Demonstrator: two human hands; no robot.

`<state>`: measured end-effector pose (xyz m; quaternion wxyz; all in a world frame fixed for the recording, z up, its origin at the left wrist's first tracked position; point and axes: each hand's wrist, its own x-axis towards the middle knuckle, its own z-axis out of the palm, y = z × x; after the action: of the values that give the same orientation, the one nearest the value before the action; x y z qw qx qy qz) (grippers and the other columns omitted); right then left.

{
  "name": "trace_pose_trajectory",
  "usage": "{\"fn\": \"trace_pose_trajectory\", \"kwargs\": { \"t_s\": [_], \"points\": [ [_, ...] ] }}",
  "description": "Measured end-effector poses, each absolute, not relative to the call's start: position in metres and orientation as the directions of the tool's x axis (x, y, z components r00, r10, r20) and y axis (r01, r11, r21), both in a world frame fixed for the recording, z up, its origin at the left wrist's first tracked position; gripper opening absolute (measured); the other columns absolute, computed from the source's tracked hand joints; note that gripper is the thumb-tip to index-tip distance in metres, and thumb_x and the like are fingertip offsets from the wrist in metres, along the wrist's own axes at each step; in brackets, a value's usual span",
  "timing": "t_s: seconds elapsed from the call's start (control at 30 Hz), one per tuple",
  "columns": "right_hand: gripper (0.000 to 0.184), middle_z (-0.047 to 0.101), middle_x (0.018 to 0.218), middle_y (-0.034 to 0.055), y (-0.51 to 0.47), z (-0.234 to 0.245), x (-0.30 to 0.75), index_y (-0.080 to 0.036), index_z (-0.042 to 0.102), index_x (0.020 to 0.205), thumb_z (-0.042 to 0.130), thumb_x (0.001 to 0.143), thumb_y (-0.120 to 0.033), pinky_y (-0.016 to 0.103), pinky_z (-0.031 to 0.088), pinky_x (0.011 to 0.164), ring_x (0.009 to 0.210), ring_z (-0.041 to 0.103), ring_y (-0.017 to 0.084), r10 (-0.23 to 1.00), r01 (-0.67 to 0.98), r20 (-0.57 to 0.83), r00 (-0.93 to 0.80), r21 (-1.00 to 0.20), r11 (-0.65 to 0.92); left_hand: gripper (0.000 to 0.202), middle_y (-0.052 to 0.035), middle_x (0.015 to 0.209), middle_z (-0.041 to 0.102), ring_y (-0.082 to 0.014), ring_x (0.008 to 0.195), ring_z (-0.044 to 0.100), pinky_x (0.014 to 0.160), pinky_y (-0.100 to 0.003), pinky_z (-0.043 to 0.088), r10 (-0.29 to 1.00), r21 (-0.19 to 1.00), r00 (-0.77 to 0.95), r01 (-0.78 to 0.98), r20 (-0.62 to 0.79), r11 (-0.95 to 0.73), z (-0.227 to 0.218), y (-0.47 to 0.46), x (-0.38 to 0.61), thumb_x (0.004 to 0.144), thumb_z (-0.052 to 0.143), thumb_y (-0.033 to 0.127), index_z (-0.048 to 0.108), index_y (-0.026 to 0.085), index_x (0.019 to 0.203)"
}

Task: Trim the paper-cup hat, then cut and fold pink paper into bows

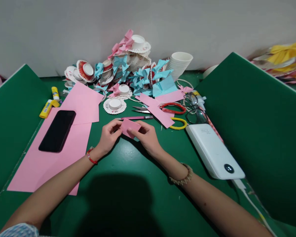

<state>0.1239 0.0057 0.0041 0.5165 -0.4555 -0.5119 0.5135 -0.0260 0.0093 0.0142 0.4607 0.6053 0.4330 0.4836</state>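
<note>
A small piece of pink paper (130,127), seemingly folded, is held between both hands above the green table. My left hand (110,136) pinches its left edge with thumb and fingers. My right hand (148,136) grips the right side, its thumb lying across the front. Just beyond the hands lies a pink craft knife (134,118). Scissors with red handles (174,108) and a pair with yellow handles (179,123) rest to the right, partly under pink paper strips (160,113).
Pink sheets (51,174) with a black phone (57,131) lie left, near glue sticks (46,108). A white power bank (214,151) and glasses (197,115) sit right. Behind are a pile of paper-cup hats with bows (138,74) and stacked cups (180,64). Green panels (259,131) flank the table.
</note>
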Motion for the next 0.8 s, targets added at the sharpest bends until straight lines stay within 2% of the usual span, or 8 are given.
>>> {"fn": "trace_pose_trajectory", "kwargs": {
  "t_s": [0.23, 0.4, 0.53, 0.67, 0.8],
  "points": [
    [0.02, 0.062, 0.065, -0.0015, 0.0077, 0.0022, 0.1247, -0.018, 0.062, 0.07, 0.072, 0.06, -0.031, 0.025, 0.044, 0.057, 0.059, 0.053, 0.011, 0.997, -0.091, 0.048, 0.053, -0.994, 0.052, 0.013, -0.0013, 0.075, 0.061, -0.0123, 0.068, 0.053, 0.065, -0.024, 0.042, 0.971, 0.961, 0.181, 0.204, 0.153, -0.189, 0.0075, 0.0094, -0.0236, 0.079, 0.059, 0.028, 0.062, 0.015, 0.076],
    [0.017, 0.061, 0.06, -0.0016, 0.0073, 0.0029, 0.1239, -0.018, 0.062, 0.063, 0.072, 0.06, -0.032, 0.025, 0.04, 0.054, 0.055, 0.049, 0.011, 0.996, -0.061, 0.044, 0.072, -0.997, 0.049, 0.016, -0.0014, 0.074, 0.059, -0.0127, 0.069, 0.052, 0.065, -0.025, 0.04, 0.955, 0.894, 0.187, 0.348, 0.228, -0.282, 0.006, 0.0053, -0.0217, 0.082, 0.057, 0.03, 0.062, 0.016, 0.076],
    [0.02, 0.056, 0.057, -0.0032, 0.0078, 0.0004, 0.1241, -0.018, 0.06, 0.064, 0.072, 0.06, -0.034, 0.024, 0.037, 0.051, 0.051, 0.044, 0.009, 0.992, -0.08, 0.037, 0.119, -0.996, 0.047, 0.021, 0.0001, 0.07, 0.055, -0.0118, 0.066, 0.048, 0.063, -0.024, 0.038, 0.945, 0.88, 0.227, 0.363, 0.237, -0.308, 0.0094, 0.0046, -0.0213, 0.084, 0.054, 0.033, 0.058, 0.017, 0.073],
    [0.025, 0.054, 0.057, -0.0042, 0.0083, -0.0006, 0.1255, -0.019, 0.056, 0.063, 0.073, 0.06, -0.038, 0.024, 0.038, 0.051, 0.051, 0.044, 0.009, 0.996, -0.126, 0.019, 0.088, -0.992, 0.03, 0.032, 0.0021, 0.064, 0.045, -0.0109, 0.062, 0.042, 0.062, -0.024, 0.035, 0.931, 0.889, 0.316, 0.351, 0.182, -0.293, 0.0127, 0.0061, -0.0223, 0.088, 0.047, 0.036, 0.047, 0.017, 0.062],
    [0.022, 0.062, 0.066, -0.0018, 0.0071, 0.0027, 0.1258, -0.018, 0.063, 0.066, 0.073, 0.061, -0.036, 0.026, 0.043, 0.062, 0.061, 0.052, 0.012, 0.998, -0.073, 0.068, 0.013, -0.995, 0.068, 0.029, 0.0026, 0.064, 0.041, -0.0108, 0.062, 0.039, 0.06, -0.024, 0.032, 0.91, 0.863, 0.354, 0.367, 0.217, -0.348, 0.0149, 0.0054, -0.0214, 0.088, 0.045, 0.029, 0.041, 0.018, 0.062]
  ]
}}
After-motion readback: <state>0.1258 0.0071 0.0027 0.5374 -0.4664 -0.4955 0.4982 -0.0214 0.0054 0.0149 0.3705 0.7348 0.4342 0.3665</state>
